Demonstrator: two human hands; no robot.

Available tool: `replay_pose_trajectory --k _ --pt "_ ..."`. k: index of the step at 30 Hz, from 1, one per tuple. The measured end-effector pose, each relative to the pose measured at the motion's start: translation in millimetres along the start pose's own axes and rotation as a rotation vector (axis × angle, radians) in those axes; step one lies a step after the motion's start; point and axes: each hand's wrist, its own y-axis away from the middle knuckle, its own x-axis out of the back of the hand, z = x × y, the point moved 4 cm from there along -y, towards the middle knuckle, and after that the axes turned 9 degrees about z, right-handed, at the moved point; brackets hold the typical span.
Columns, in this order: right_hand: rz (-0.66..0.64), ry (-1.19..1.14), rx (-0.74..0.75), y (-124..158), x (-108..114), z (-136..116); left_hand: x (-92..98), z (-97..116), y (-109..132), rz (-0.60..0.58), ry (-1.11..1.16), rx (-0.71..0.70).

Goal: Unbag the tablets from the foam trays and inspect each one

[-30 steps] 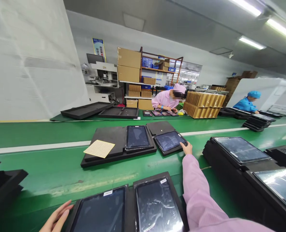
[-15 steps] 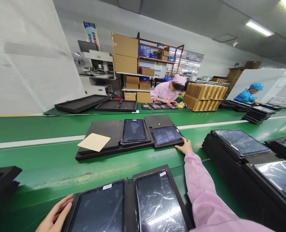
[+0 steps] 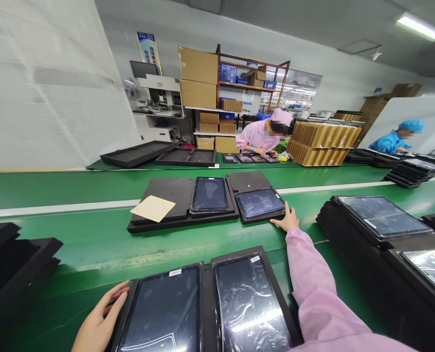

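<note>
Right hand (image 3: 289, 221) — fingers grasping a corner of the black tray (image 3: 245, 181) bearing a tablet (image 3: 260, 202), toward the desk's (image 3: 92, 189) far edge; left hand (image 3: 100, 320) — fingers against the nearer tray (image 3: 207, 305), grip unclear.

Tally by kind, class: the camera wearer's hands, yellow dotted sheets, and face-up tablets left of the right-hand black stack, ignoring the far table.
Hands: 2 (left hand, right hand)
Yellow dotted sheet: 1
Face-up tablets: 4 (near left tablet, near right tablet, middle left tablet, middle right tablet)
Total: 7
</note>
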Motion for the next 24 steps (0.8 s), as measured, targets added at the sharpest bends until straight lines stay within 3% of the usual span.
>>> replay_pose_trajectory --k 4,12,19,24 --pt "0.01 -0.015 0.013 -4 3 3 -2.6 -6 2 -0.074 0.1 0.185" --pt "0.073 -0.158 0.042 -20 -14 -13 0.9 -7 1 -0.016 0.157 0.156" --pt "0.129 -0.3 0.003 -48 -3 -11 0.2 -11 -2 -0.008 0.206 0.189" --pt "0.114 -0.314 -0.042 -65 -16 -29 -0.2 -11 -1 -0.014 0.232 0.209"
